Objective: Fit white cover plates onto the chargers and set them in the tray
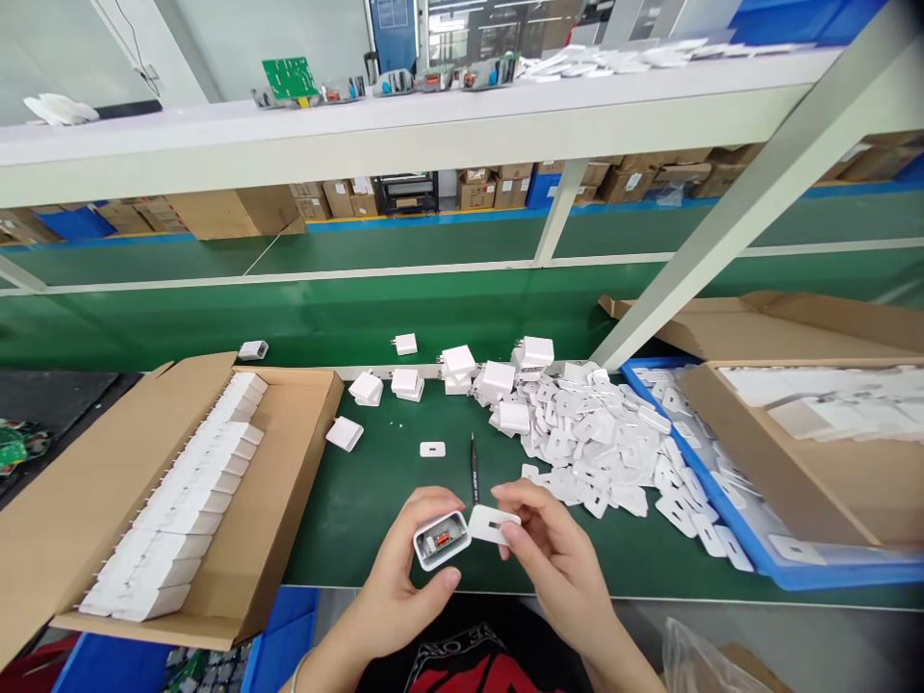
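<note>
In my left hand (415, 558) is a white charger housing (442, 541), its open end facing me with electronic parts showing inside. My right hand (545, 549) pinches a white slotted cover plate (494, 525) by its right end, close beside the housing's opening. Another cover plate (432, 449) lies flat on the green bench just beyond my hands. A black pen-like tool (474, 469) points away from me behind the held plate. To the right spreads a large heap of loose cover plates (599, 433), with several white chargers (498, 378) along its far left edge.
On the left, an open cardboard box (289, 481) holds rows of chargers. At right, a blue tray (722, 520) of plates sits under another cardboard box (780, 462). A slanted white post (722, 231) and a shelf (433, 125) with circuit boards stand beyond the bench.
</note>
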Available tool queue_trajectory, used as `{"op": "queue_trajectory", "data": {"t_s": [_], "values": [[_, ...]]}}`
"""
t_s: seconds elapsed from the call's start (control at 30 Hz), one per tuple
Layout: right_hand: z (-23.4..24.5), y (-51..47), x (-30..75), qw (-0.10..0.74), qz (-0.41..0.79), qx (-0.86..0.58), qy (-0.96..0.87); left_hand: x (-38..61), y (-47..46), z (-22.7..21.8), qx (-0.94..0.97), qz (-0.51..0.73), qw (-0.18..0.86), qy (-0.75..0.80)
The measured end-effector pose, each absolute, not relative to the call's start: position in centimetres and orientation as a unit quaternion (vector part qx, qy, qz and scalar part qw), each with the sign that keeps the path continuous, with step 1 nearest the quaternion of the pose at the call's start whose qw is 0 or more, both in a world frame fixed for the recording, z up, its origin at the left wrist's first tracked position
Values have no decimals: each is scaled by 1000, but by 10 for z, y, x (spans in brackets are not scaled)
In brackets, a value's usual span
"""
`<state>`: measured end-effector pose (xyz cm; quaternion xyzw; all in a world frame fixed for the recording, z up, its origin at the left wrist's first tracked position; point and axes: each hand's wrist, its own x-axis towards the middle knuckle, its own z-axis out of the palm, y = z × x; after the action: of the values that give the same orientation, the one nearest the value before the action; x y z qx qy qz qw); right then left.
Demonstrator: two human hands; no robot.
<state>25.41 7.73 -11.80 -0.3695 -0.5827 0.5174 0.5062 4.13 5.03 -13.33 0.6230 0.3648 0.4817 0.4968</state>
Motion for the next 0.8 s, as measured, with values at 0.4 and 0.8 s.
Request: {"op": "queue_trajectory", "data": {"t_s": [0.4, 0.8], "values": [[-109, 80, 230, 452, 495, -390, -631, 46, 50, -140, 621, 464, 482, 408], [-200, 132, 260, 390, 239, -608, -649, 40, 55, -167, 442, 548, 468, 534]]}}
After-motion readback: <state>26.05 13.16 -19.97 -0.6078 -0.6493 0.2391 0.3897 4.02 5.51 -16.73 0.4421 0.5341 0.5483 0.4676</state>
